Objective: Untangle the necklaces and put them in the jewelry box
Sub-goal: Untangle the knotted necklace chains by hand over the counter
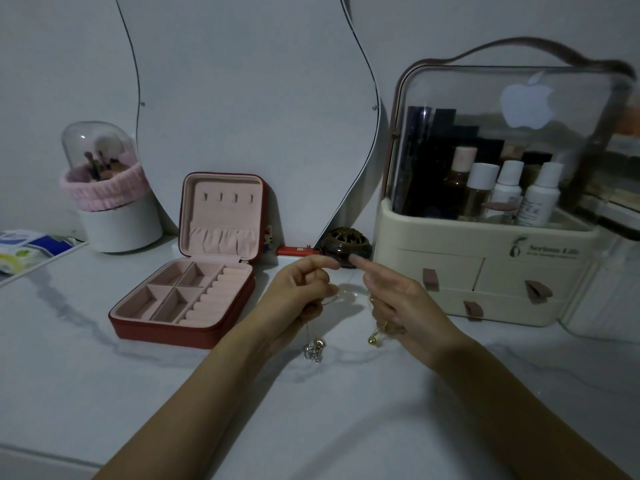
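Over a white marbled tabletop, thin necklaces stretch between both hands: left hand fingers pinch one end, right hand fingers the other. The jewelry box lies open just left.

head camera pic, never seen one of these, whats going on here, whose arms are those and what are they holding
There is no machine here. The one picture comes from a camera worn on a person's head, looking forward and down, so the two bare arms are the wearer's own. The left hand and right hand each pinch thin necklace chains stretched between them above a white marble-look table. A silver pendant cluster dangles under the left hand, a gold one under the right. To the left lies an open red jewelry box with pink lining, its compartments empty. A cosmetics organiser stands on the right.
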